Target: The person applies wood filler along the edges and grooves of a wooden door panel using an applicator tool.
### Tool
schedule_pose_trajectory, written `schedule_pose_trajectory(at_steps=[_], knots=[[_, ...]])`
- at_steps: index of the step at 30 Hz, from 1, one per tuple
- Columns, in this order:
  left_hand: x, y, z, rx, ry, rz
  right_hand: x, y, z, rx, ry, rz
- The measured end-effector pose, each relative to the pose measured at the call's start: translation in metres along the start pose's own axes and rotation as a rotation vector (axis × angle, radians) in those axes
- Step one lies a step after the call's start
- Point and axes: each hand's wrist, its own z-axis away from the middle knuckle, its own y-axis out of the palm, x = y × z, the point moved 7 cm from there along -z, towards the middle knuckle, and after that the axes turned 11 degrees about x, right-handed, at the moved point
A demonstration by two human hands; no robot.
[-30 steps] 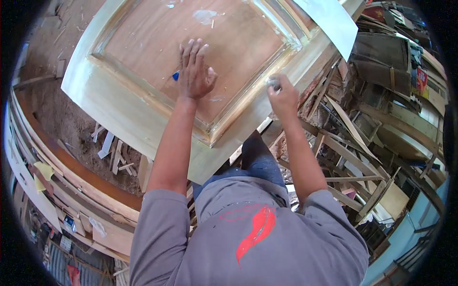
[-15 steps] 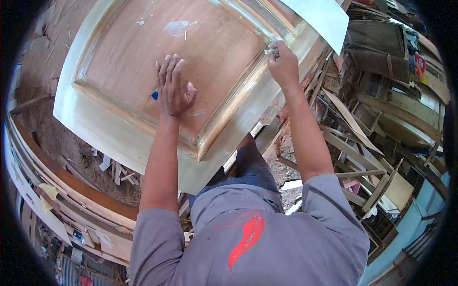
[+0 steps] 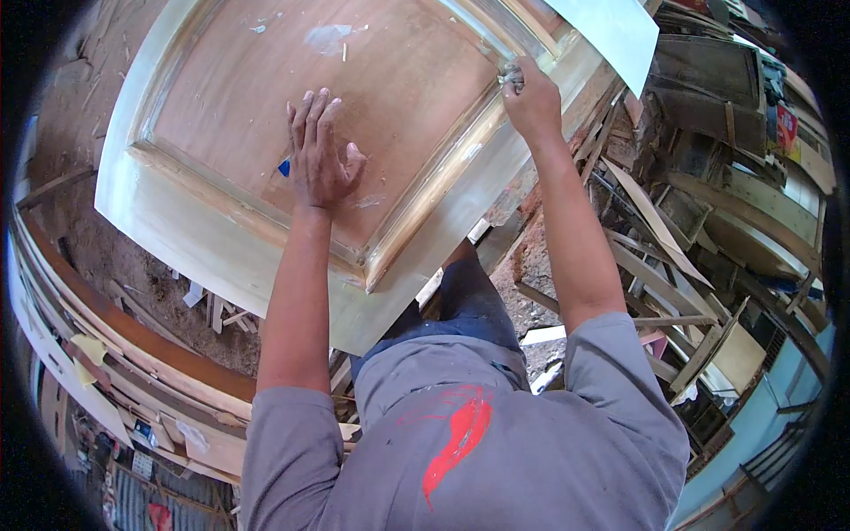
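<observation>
A wooden panelled door (image 3: 407,133) with raised moulding and a pale frame lies in front of me. My left hand (image 3: 322,159) rests on its brown panel, fingers spread, holding nothing. A small blue piece (image 3: 284,167) shows just beside that hand. My right hand (image 3: 531,96) is closed at the moulding near the panel's upper right corner, its fingers around a small greyish wad (image 3: 511,78), whose material I cannot make out. White smears (image 3: 328,35) and small chips mark the panel.
A white sheet (image 3: 617,35) overlaps the door's upper right. Scrap boards and broken wood (image 3: 673,274) pile up on the right. Long curved boards (image 3: 150,354) lie at the left, above brown ground with wood scraps (image 3: 226,314).
My right hand has moved slightly up along the moulding with the wad. My left hand stays spread on the panel, a little higher in view. The view has shifted slightly.
</observation>
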Motion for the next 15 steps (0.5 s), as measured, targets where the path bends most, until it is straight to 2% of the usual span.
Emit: schedule_pose_trajectory(at_steps=[15], knots=[[0.0007,0.0002,0.0000,-0.014,0.019,0.014,0.0088,0.0049,0.0048,-0.012,-0.082,0.019]])
